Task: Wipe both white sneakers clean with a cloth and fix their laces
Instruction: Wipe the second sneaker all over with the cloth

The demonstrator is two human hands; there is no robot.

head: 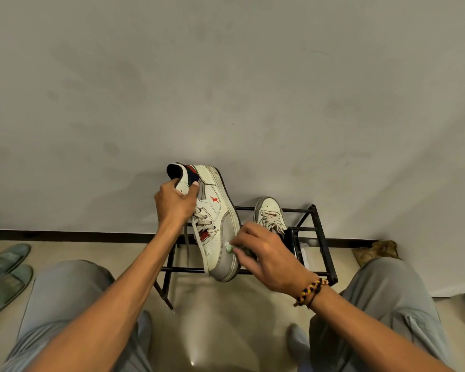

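Sneaker in hand (215, 224): held mid-frame by the left hand (176, 204), fingers curled round the heel collar, toe tilted down.
Cloth (230, 247): pale green, pinched under the right hand (266, 255), pressed at the toe's edge.
Advice: short strokes are best kept along the grey rand; loose lace (188, 244) is best kept clear.
Second sneaker (270, 214): parked on the black rack (320, 237), right of centre, not yet touched.
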